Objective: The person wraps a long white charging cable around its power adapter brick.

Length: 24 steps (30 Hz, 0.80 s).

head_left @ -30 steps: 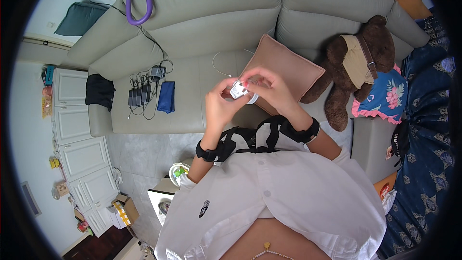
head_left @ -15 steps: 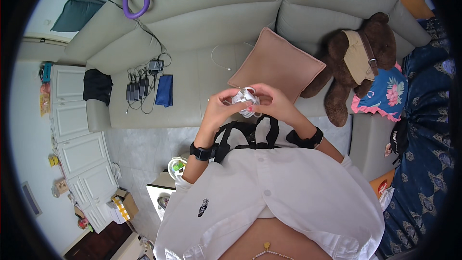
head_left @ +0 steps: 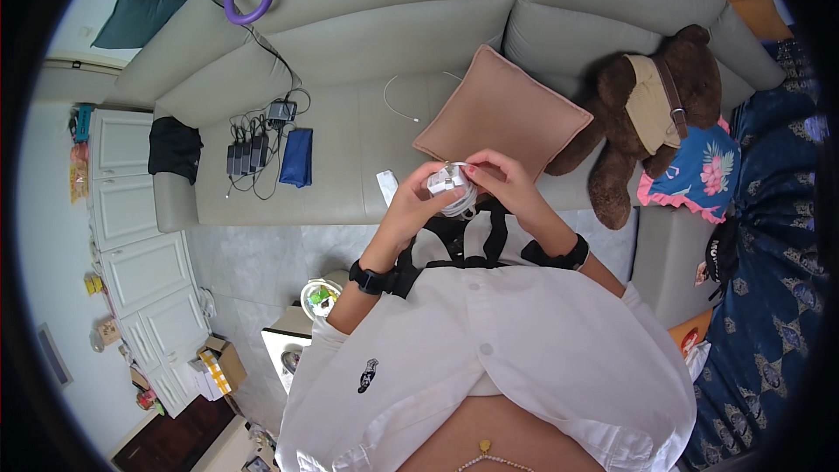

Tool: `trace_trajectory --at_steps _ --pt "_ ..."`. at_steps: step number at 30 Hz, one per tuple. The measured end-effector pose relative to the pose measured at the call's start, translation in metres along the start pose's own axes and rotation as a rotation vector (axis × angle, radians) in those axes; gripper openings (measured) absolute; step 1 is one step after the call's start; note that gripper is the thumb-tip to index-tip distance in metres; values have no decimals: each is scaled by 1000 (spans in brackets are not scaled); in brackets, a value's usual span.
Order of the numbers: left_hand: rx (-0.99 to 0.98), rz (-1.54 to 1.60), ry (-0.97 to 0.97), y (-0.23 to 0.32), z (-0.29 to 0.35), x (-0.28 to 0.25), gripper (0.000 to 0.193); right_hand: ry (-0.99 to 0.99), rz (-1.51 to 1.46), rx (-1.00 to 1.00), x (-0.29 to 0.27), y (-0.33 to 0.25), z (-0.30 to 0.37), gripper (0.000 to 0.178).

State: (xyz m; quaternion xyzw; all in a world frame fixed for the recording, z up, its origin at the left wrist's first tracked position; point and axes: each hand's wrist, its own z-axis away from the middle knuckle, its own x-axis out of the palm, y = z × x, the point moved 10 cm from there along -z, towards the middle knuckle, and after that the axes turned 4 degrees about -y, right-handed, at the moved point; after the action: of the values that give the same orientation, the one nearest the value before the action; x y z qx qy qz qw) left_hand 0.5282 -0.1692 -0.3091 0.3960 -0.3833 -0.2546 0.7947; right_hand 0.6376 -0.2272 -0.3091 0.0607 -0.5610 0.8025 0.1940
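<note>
A white charger plug point(head_left: 447, 178) with a coiled white cable point(head_left: 463, 206) is held up in front of my body, at the sofa's front edge. My left hand point(head_left: 412, 204) has its fingers and thumb closed round the charger. Beside it, my right hand point(head_left: 507, 180) pinches at the upper right of the bundle, where a thin loop of cable shows; its fingertips partly cover what they grip. A small flat white piece point(head_left: 387, 186) lies on the sofa edge, left of my left hand. Another white cable point(head_left: 400, 107) curves over the seat and under the pink cushion point(head_left: 498, 114).
On the grey sofa point(head_left: 341, 131), several black adapters point(head_left: 247, 156) with tangled cords lie left, near a blue pouch point(head_left: 297, 157). A brown teddy bear point(head_left: 655, 122) sits right. A small bin point(head_left: 322, 297) stands on the floor near a side table point(head_left: 284, 345).
My hands have drawn slightly to the right and turned the charger, so its plug face shows more. The flat white piece by my left hand has come into sight.
</note>
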Motion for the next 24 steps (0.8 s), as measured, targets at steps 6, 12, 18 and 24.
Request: trace_trajectory --at_steps 6,12,18,24 --pt "-9 -63 -32 4 -1 7 37 90 24 -39 -9 2 2 20" --pt "9 -147 -16 8 -1 9 40 160 -37 -86 -11 -4 5 18" --pt "-7 -122 -52 4 -1 13 40 194 5 -130 -12 -9 9 17" --pt "5 -106 -51 10 -2 15 38 227 111 -254 -13 -25 11 14"
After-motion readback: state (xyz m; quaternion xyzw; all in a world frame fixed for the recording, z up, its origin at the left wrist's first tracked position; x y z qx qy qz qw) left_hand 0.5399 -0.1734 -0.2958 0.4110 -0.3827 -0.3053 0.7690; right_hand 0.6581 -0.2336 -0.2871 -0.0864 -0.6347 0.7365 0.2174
